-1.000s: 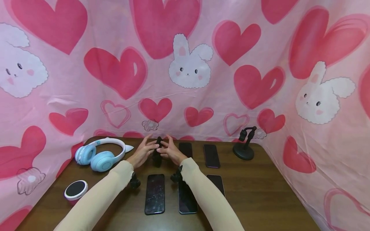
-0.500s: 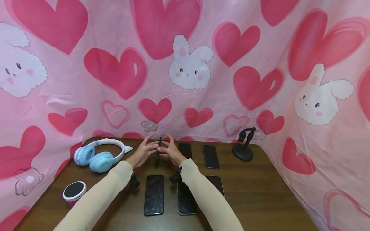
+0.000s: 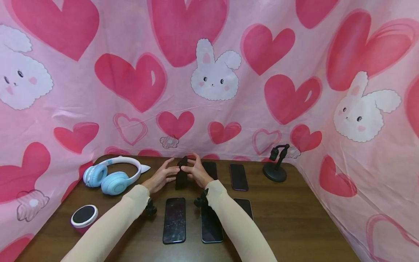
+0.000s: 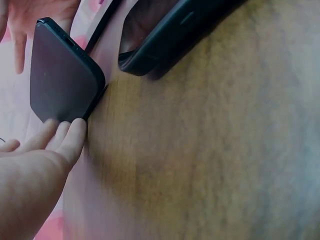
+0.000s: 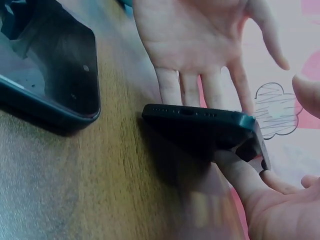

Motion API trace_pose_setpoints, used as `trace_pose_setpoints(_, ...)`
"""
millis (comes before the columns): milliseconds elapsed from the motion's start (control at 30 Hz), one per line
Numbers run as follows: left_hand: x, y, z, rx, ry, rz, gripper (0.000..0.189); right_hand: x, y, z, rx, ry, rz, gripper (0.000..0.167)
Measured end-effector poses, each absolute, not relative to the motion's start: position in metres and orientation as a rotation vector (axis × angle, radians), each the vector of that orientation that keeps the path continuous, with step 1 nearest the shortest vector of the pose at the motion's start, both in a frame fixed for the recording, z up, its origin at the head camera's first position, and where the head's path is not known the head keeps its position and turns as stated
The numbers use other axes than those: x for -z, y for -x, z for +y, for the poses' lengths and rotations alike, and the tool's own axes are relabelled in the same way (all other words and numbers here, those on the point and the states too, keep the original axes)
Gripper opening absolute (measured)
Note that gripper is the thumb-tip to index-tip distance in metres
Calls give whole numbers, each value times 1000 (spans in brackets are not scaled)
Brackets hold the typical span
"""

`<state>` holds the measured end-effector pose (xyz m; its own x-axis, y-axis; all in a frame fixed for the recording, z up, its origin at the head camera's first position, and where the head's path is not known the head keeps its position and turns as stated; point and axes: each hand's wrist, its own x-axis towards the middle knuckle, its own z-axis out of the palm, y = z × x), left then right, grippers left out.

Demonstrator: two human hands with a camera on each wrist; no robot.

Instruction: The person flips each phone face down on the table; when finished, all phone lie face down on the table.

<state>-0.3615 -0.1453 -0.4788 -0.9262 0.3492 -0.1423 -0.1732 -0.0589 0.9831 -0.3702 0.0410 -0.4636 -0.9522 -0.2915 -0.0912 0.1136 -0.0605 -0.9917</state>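
Observation:
A black smartphone stands tilted on edge near the table's back, between my two hands. The fingertips of my left hand touch one side of it, and those of my right hand touch the other. In the left wrist view, the left fingers meet the lower edge of the smartphone. In the right wrist view, a finger of my right hand presses near the camera lenses; both thumbs stand off the smartphone. The fingers look fairly straight. Whether its lower edge rests on the wood cannot be told.
Several phones lie flat: one in front of me, others at centre, front right, back and back right. Blue-white headphones and a round white-rimmed device are left; a black stand is right.
The smartphone has turned between the fingertips: half a second ago it was thin and edge-on in the head view, now a broad dark face shows. Both hands have stayed in nearly the same place.

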Motion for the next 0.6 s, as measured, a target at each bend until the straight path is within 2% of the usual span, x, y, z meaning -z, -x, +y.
trace_pose_setpoints(167, 480, 359, -145, -2043, -97, 1912, 85, 467, 370, 43, 2046, 179, 2004, 90)
trace_pose_setpoints(600, 485, 361, -146, -2057, -83, 1929, 88, 464, 371, 42, 1895, 205, 2166, 95)
